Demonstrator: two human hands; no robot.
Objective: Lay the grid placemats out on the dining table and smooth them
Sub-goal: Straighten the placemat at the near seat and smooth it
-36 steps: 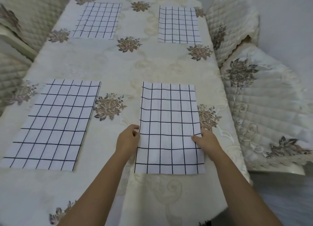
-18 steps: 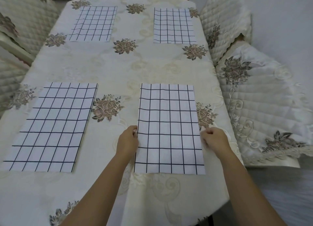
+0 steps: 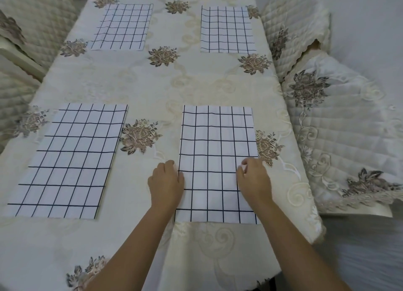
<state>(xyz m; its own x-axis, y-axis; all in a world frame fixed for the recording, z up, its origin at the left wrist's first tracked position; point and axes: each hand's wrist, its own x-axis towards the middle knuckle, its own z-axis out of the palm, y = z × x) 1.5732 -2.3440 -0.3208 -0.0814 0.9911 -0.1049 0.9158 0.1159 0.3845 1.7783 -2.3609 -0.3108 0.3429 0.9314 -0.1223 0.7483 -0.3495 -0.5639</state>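
Near-right placemat (image 3: 218, 138) lies flat on the dining table (image 3: 152, 90), at its near edge. Your left hand (image 3: 166, 180) and right hand (image 3: 254, 178), set apart, pinch its side edges. Step, as judged: squaring it. Next calls for letting go, then flat palms sweeping outward.

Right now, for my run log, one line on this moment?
placemats laid: four; left hand: left edge of near-right placemat; right hand: its right edge; grips: unclear
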